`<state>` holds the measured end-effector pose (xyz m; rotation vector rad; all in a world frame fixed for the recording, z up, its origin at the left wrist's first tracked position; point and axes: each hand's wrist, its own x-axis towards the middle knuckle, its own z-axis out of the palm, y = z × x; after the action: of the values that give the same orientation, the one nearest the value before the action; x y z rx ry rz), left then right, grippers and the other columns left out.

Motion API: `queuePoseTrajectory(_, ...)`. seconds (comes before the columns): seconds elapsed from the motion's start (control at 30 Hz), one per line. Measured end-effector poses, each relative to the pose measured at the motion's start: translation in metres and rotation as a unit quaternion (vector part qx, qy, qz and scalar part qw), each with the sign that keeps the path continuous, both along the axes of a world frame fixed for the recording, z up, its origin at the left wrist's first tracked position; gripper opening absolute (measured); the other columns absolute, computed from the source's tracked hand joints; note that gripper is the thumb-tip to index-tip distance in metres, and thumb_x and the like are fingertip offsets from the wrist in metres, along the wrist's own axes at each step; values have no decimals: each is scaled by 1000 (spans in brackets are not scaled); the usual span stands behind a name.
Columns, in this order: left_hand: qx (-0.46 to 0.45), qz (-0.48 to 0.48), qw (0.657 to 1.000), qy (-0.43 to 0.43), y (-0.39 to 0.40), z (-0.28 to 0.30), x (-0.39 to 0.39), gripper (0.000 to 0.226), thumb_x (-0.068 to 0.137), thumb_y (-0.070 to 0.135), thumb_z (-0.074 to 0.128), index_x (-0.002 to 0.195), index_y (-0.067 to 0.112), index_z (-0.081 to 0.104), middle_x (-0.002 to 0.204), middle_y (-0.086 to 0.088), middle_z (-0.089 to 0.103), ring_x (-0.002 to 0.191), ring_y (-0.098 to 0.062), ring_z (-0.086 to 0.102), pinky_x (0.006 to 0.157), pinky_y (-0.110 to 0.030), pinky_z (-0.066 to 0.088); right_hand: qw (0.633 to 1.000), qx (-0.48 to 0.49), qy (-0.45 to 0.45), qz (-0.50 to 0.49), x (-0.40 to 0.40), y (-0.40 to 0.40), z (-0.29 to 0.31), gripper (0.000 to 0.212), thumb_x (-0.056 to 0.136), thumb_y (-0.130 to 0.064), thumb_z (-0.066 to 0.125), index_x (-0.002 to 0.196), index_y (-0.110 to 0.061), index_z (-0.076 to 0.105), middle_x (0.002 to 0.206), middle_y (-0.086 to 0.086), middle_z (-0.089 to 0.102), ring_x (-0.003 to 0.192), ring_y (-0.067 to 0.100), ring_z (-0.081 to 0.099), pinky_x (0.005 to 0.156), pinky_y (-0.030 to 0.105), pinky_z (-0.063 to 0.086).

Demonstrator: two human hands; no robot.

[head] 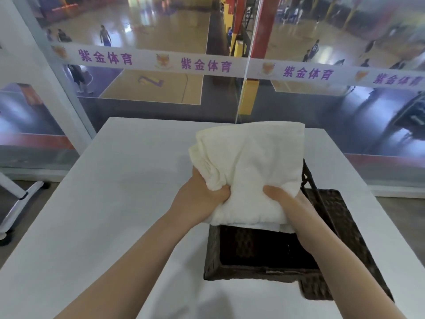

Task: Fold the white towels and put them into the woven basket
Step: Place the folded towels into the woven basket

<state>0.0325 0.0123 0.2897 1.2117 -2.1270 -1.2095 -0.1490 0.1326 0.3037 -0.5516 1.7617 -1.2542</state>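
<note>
A folded white towel (250,162) is held up over the far part of the dark woven basket (241,271). My left hand (202,194) grips the towel's lower left edge, fingers curled into the cloth. On the lower right edge my right hand (285,199) holds it with the thumb on top. The basket stands on the white table (103,215), its inside dark near the front. A pale folded edge, perhaps another towel (264,226), shows just under the held one; I cannot tell for sure. The basket's lid (340,226) lies open to the right.
A glass wall with a printed white band (207,64) runs behind the table; a sports court with people lies below. A white wheeled stand base (20,203) is on the floor at the left.
</note>
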Motion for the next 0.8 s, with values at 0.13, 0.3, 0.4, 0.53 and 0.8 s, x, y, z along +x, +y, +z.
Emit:
queuePoseTrajectory(0.13, -1, -29, 999, -24, 24, -10, -37, 41, 89, 37, 58, 120, 40, 31, 96, 30, 41, 86, 1, 50, 72, -12, 41, 1000, 11, -22, -5, -35, 29, -10, 73, 71, -47, 79, 136, -36, 47, 120, -11, 66, 107, 18, 65, 83, 40, 56)
queuePoseTrajectory(0.3, 22, -48, 996, -78, 49, -37, -70, 74, 84, 57, 52, 147, 37, 19, 118, 21, 49, 94, -4, 55, 76, -26, 46, 997, 35, -68, 7, -66, 56, -26, 46, 84, -33, 72, 128, -24, 59, 109, -6, 74, 102, 17, 69, 88, 35, 52)
queuePoseTrajectory(0.4, 62, -75, 988, -124, 59, -53, -85, 70, 85, 55, 48, 146, 36, 21, 118, 17, 51, 94, -8, 57, 80, -29, 49, 989, 92, -116, -21, -77, 66, -40, 36, 83, -28, 73, 115, -13, 67, 98, 3, 77, 95, 24, 72, 87, 38, 54)
queuePoseTrajectory(0.53, 120, -128, 967, -184, 62, -71, -99, 87, 85, 54, 46, 155, 33, -2, 150, 7, 32, 113, -16, 53, 98, -36, 47, 970, 160, -182, -7, -89, 73, -50, 37, 79, -28, 75, 109, -7, 70, 99, 13, 75, 92, 30, 72, 74, 36, 57)
queuePoseTrajectory(0.8, 344, -75, 920, -171, 59, -92, -107, 97, 81, 54, 67, 155, 25, 11, 151, 5, 34, 129, -14, 42, 103, -26, 37, 938, 276, -207, 34, -105, 51, -82, 45, 77, -30, 77, 112, -2, 69, 100, 20, 73, 83, 32, 71, 68, 35, 58)
